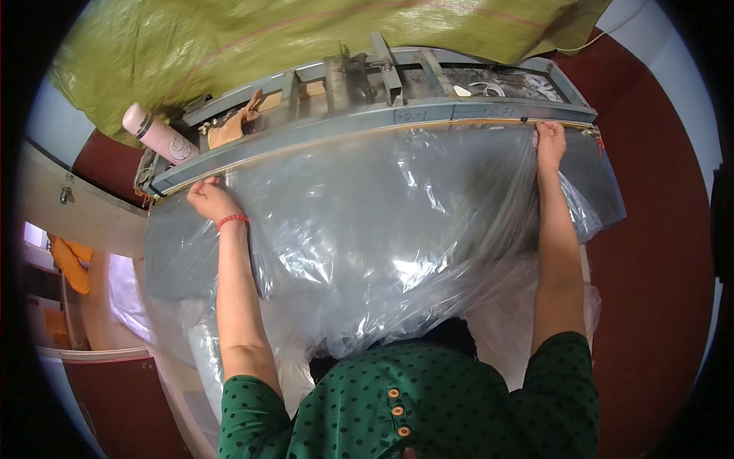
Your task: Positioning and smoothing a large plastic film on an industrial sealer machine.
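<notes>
A wide sheet of clear plastic film (pixel 348 222) spreads over a grey work surface (pixel 172 245) and droops toward my body. At the film's far left corner, my left hand (pixel 212 200) is closed, pinching its edge. My right hand (pixel 550 144) pinches the far right edge, where the film gathers into folds below the fingers. Both hands are beside a long metal sealing bar (pixel 329 125) with a thin tan strip along its near edge. Bright reflections break up the film's outline in the middle.
Behind the bar lies a metal frame trough (pixel 451 73) with crossbars, a tan glove (pixel 229 130) and scraps. A pink bottle (pixel 162 136) leans at its left end. A yellow-green tarp (pixel 306 34) hangs behind. At left is a cabinet door (pixel 84 199) with a padlock.
</notes>
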`<state>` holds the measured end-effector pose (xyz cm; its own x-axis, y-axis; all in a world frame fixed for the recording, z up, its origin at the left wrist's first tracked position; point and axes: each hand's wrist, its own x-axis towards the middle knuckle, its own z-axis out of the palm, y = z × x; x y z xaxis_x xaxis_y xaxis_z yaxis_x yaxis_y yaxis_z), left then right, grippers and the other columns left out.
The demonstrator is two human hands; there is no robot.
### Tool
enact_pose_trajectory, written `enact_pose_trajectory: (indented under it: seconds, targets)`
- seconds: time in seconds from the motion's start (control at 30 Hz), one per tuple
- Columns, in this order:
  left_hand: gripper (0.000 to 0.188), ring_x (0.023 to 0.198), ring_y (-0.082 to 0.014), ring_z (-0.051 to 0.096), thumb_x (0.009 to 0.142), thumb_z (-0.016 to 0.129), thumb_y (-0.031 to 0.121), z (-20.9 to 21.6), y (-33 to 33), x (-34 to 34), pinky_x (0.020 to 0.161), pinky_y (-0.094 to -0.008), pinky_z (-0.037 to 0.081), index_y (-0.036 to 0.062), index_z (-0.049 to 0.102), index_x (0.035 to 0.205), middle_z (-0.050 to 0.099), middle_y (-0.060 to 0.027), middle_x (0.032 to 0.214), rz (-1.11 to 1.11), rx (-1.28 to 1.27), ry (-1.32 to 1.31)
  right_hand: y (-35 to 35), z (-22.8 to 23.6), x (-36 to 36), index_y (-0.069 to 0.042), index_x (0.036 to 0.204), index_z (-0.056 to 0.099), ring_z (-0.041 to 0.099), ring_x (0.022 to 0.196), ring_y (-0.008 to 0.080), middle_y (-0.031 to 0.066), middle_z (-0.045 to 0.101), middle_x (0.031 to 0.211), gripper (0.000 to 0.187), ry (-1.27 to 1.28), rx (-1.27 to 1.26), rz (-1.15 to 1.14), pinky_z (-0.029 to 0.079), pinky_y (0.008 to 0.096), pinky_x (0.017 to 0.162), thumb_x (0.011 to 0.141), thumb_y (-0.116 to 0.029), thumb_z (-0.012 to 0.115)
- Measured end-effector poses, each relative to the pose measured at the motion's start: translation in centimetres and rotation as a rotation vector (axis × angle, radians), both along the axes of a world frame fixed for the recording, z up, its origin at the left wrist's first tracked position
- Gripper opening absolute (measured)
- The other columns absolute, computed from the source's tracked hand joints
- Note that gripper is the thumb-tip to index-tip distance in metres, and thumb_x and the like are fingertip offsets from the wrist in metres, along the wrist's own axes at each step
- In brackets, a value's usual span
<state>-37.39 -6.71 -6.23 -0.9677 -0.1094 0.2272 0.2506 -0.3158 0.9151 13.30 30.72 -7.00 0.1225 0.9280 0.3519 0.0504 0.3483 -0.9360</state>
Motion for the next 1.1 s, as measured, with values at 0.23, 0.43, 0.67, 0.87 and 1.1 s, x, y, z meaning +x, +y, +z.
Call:
enact_pose_trajectory:
  seconds: [0.23, 0.43, 0.67, 0.87, 1.1]
  targets:
    - [0.025, 0.077, -0.0406, 0.051, 0.083, 0.043, 0.019, 0.9, -4.9, -0.7, 0.068, -0.0429, 0.04, -0.0036, 0.054, 0.081, 0.054, -0.0244, 0.081, -0.318, -1.222, 0.652, -6.2, 4.5, 3.2, -0.001, 0.081, 0.061, 0.053, 0.068, 0.0095, 0.003, 0.06, 0.07, 0.021, -0.56, 0.114, -0.049, 0.041, 0.0227, 0.065, 0.075, -0.021, 0.063]
    - [0.011, 0.055, -0.0023, 0.037, 0.087, 0.047, 0.016, 3.9, -0.9, 11.6, 0.048, -0.0168, 0.03, 0.0084, 0.049, 0.079, 0.045, 0.005, 0.065, -0.982, -0.665, 0.326, -7.9, 4.4, 18.3, -0.002, 0.089, 0.062, 0.058, 0.073, 0.0165, 0.0092, 0.062, 0.08, 0.025, -0.615, -0.039, -0.604, 0.044, 0.0287, 0.069, 0.074, -0.023, 0.063]
    - [0.008, 0.06, -0.0019, 0.041, 0.083, 0.055, 0.014, 11.1, -1.7, 19.4, 0.052, -0.0157, 0.032, 0.0074, 0.05, 0.08, 0.052, 0.0027, 0.071, -1.279, -0.52, 0.125, -17.0, 11.7, 2.0, -0.004, 0.1, 0.057, 0.053, 0.09, 0.0172, 0.0077, 0.057, 0.099, 0.026, -0.39, 0.216, 0.071, 0.041, 0.0287, 0.08, 0.077, -0.016, 0.06]
    - [0.01, 0.067, -0.0028, 0.045, 0.078, 0.058, 0.004, 12.3, -2.7, 19.6, 0.056, -0.0154, 0.036, 0.0066, 0.049, 0.079, 0.052, 0.0027, 0.074, -1.294, -0.487, 0.283, -26.5, 12.8, -13.1, -0.005, 0.1, 0.057, 0.055, 0.082, 0.0163, 0.0058, 0.058, 0.089, 0.032, -0.379, 0.485, 0.967, 0.043, 0.0251, 0.071, 0.069, -0.007, 0.066]
    - [0.02, 0.051, -0.0182, 0.048, 0.063, 0.067, 0.003, 12.4, -3.7, 20.6, 0.046, -0.0266, 0.038, 0.0041, 0.048, 0.071, 0.046, -0.0078, 0.061, -0.588, -0.776, 1.104, -29.5, 9.9, -16.5, -0.003, 0.09, 0.06, 0.05, 0.059, 0.0063, 0.0002, 0.056, 0.069, 0.014, -0.03, -0.115, 1.181, 0.038, 0.0187, 0.05, 0.081, -0.013, 0.057]
